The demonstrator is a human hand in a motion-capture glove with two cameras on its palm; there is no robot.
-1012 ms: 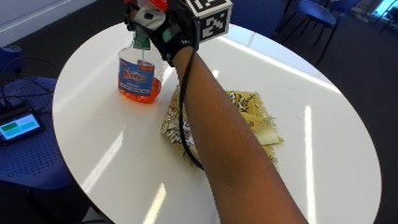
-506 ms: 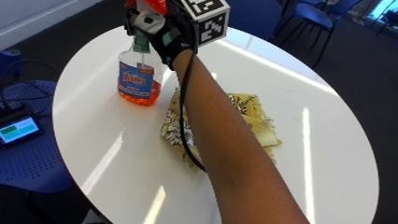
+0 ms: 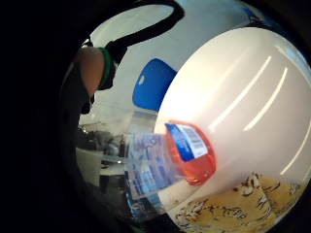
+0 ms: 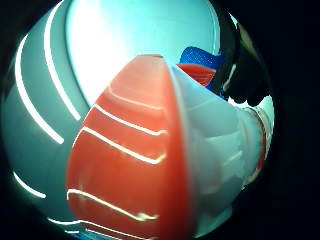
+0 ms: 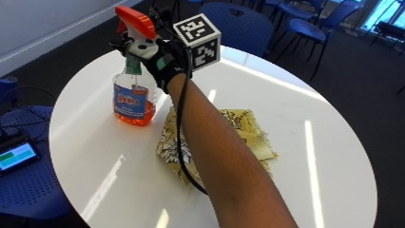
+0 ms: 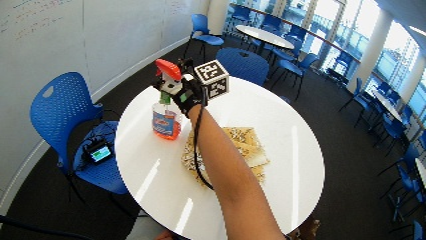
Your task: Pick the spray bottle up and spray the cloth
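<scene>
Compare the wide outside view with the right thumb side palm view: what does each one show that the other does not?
Only the wide outside view shows the patterned cloth, the blue chair and the gloved right hand holding the neck of the spray bottle. Only the palm view shows the bottle's underside close up, filling the picture. Both share the bottle with its orange liquid and the white table.

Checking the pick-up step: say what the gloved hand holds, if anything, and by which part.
The right hand grips the spray bottle by its neck, just under the orange trigger head.
</scene>
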